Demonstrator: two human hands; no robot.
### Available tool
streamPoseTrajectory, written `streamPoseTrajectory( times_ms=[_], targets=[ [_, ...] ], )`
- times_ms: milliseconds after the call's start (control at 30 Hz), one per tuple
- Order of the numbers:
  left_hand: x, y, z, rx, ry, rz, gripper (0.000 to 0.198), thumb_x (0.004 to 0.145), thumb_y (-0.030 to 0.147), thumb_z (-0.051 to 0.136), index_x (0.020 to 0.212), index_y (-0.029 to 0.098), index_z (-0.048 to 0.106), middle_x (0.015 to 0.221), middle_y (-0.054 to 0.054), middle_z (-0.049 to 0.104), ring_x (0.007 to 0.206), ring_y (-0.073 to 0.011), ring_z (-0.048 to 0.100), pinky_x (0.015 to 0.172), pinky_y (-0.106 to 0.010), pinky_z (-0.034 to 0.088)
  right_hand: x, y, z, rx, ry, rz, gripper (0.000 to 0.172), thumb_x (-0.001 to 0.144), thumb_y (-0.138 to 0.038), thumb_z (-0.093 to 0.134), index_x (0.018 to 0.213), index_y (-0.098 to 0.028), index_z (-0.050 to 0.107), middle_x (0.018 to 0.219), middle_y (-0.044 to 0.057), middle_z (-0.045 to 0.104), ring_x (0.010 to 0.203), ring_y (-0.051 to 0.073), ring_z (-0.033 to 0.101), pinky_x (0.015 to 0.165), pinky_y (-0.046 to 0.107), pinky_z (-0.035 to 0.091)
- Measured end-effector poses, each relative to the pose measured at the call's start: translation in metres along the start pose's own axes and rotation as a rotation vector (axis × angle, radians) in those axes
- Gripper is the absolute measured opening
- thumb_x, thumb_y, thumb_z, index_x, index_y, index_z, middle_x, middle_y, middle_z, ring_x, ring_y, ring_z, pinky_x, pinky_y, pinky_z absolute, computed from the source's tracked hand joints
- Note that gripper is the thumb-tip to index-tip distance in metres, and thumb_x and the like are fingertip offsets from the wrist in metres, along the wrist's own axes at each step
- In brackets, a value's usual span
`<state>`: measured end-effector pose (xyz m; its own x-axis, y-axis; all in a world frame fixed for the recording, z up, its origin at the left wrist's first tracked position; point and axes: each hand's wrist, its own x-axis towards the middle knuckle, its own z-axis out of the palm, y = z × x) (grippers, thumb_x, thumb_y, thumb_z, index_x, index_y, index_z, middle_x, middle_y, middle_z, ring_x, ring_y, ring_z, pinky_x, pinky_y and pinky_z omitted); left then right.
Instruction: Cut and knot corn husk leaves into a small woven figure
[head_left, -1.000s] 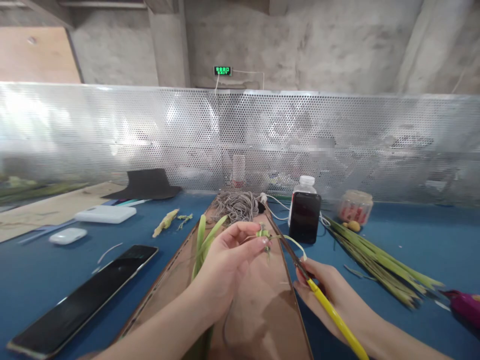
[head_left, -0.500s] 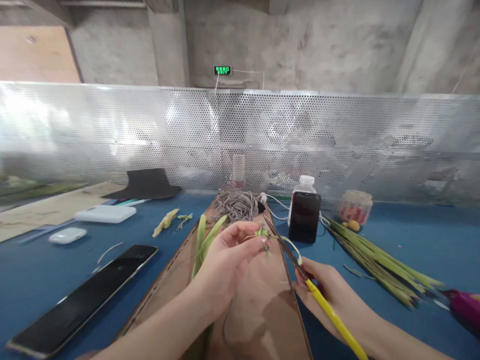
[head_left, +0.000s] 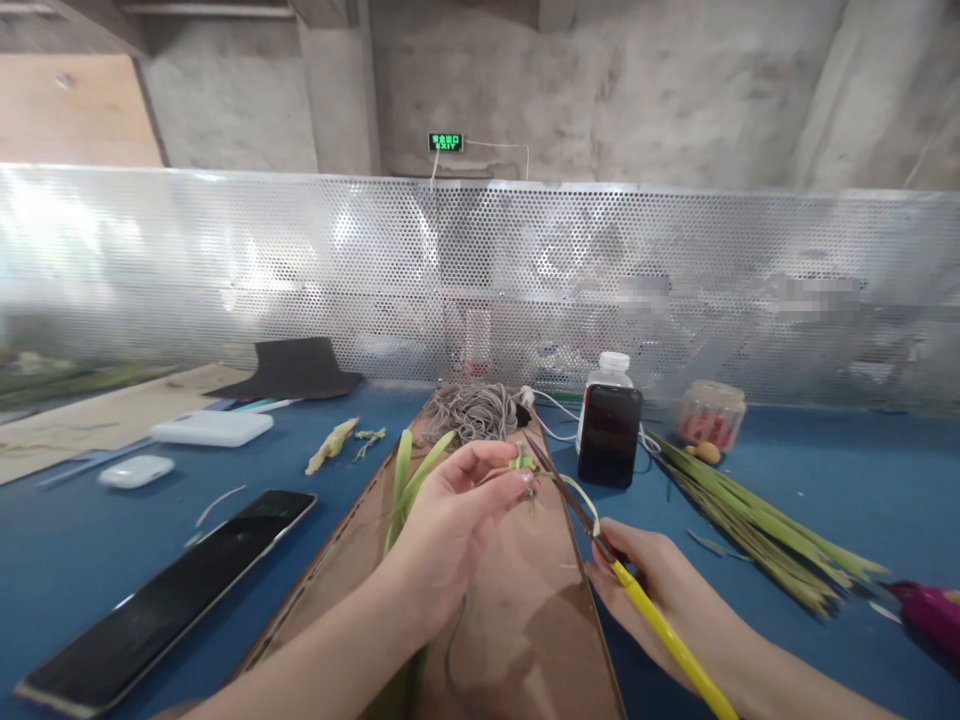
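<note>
1. At the lower left of the frame, a long black glossy phone (head_left: 180, 590) lies on the blue tabletop (head_left: 825, 480); above it sit a small white rounded case (head_left: 137, 471) and a white flat rectangular box (head_left: 213, 428).
2. Right of these, a crumpled yellowish-green plant scrap (head_left: 330, 446) lies below a folded black sheet (head_left: 296, 368).
3. At lower centre, long light-green leaf blades (head_left: 403, 470) rest on a brown flat board (head_left: 517, 600), partly behind your left hand (head_left: 454, 520).
4. Your left thumb and fingers are closed in a pinch on a small knotted green leaf piece (head_left: 525, 463), held up over the board just right of the frame's centre. A heap of grey cord (head_left: 476, 412) lies beyond it.
5. From that piece, a thin pale-green strip (head_left: 581, 488) arches to your right fingertips; you cannot tell whether they grip its end.
6. Your right hand (head_left: 660, 585), lower right of centre, has its fingers curled around a slender dark-metal tool with a yellow handle (head_left: 660, 620), its tip close to the knotted piece.
7. Further right, a black upright phone (head_left: 611, 437) stands before a white-capped bottle (head_left: 615, 365), with a green leaf bundle (head_left: 750, 520) beyond, near the right edge.
</note>
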<state>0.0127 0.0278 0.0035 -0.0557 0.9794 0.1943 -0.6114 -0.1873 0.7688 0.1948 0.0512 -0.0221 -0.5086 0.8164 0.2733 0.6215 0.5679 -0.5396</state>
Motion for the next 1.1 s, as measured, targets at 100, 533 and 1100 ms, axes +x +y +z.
streamPoseTrajectory(
  times_ms=[100, 533, 1100],
  targets=[
    [0.0001, -0.0003, -0.0005, 0.002, 0.022, 0.006, 0.02, 0.061, 0.01, 0.07, 0.076, 0.017, 0.061, 0.075, 0.002, 0.06, 0.074, -0.0105, 0.059, 0.076, -0.023, 0.043, -0.0002, 0.0005, 0.0004, 0.011, -0.004, -0.007, 0.021, 0.074, -0.023, 0.043, 0.057, -0.019, 0.03, 0.052, -0.006, 0.031, 0.048, 0.008, 0.027, 0.044, 0.02, 0.024],
    [0.0007, -0.0009, -0.0011, -0.004, 0.044, 0.005, 0.019, 0.061, 0.01, 0.071, 0.076, 0.018, 0.061, 0.073, 0.003, 0.06, 0.069, -0.0063, 0.056, 0.07, -0.019, 0.045, -0.0013, -0.0056, -0.0004, 0.037, -0.013, 0.005, 0.02, 0.072, -0.02, 0.042, 0.057, -0.02, 0.03, 0.052, -0.006, 0.03, 0.048, 0.008, 0.026, 0.043, 0.021, 0.023],
    [-0.0004, 0.0002, -0.0012, 0.001, 0.035, 0.002, 0.02, 0.062, 0.011, 0.071, 0.078, 0.018, 0.061, 0.073, 0.003, 0.06, 0.074, -0.0088, 0.059, 0.075, -0.02, 0.044, -0.0017, -0.0077, 0.0, 0.082, -0.047, 0.035, 0.018, 0.073, -0.024, 0.041, 0.058, -0.019, 0.033, 0.054, -0.005, 0.031, 0.05, 0.009, 0.028, 0.044, 0.021, 0.024]
  ],
)
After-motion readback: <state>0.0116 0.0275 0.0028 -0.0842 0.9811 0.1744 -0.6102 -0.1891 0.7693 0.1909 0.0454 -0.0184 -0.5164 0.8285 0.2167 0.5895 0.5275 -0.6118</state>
